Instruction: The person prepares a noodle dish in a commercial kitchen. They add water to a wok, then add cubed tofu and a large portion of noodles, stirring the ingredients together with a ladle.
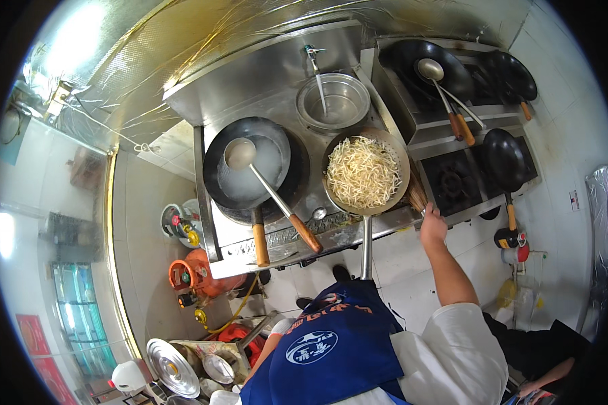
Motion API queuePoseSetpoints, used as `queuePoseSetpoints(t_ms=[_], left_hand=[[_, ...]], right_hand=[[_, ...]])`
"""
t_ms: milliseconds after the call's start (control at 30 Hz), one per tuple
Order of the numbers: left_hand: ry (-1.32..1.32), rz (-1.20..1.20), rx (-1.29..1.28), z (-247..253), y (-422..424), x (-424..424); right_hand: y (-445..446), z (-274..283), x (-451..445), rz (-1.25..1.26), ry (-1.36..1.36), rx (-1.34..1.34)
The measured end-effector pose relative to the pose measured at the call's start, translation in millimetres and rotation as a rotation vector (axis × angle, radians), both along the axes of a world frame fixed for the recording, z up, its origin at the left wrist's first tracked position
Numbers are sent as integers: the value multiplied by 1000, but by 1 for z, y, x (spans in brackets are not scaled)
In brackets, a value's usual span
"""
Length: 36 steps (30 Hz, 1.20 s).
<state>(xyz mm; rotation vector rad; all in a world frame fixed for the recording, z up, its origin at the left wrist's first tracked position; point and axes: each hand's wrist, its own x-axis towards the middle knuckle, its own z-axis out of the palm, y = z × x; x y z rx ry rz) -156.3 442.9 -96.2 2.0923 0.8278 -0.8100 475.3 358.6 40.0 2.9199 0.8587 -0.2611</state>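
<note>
My right hand (pixel 433 228) is closed around the handle end of a bamboo wok brush (pixel 416 196), its bristles at the right edge of the steel range. Beside it is a perforated strainer (pixel 366 172) heaped with bean sprouts, its metal handle pointing towards my apron. Further left sits a black wok (pixel 218 190) of cloudy, steaming liquid. A wood-handled ladle (pixel 279 198) rests across the wok, its bowl holding some of the liquid. Behind the strainer, a tap (pixel 311 54) runs water into a round metal basin (pixel 333 101). My left hand is out of view.
Black woks (pixel 504 159) and ladles (pixel 429 70) occupy the gas stove on the right. An orange gas cylinder (pixel 207 273) with a yellow hose stands on the floor at left. Pot lids (pixel 173 367) are at lower left. Another person's arm (pixel 552 374) shows at lower right.
</note>
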Motion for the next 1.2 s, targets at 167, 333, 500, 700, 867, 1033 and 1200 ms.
queuePoseSetpoints(t_ms=[167, 333, 500, 700, 867, 1033, 1200], left_hand=[[20, -17, -13, 15, 3, 10], [32, -8, -25, 6, 1, 11], [25, 32, -38, -27, -11, 5], [-17, 127, -75, -88, -16, -41], [35, 4, -54, -71, -5, -32], [19, 3, -50, -20, 3, -11], [97, 121, -66, 31, 11, 11]], right_hand=[[-10, 51, 20, 201, -129, -205], [-58, 69, 51, 195, -106, -82], [-107, 79, 49, -31, 23, 217], [-134, 61, 23, -228, 253, 558], [-145, 33, 21, -212, 334, 674], [-117, -6, 27, -402, 541, 899], [-18, -12, 24, -518, 658, 1033]])
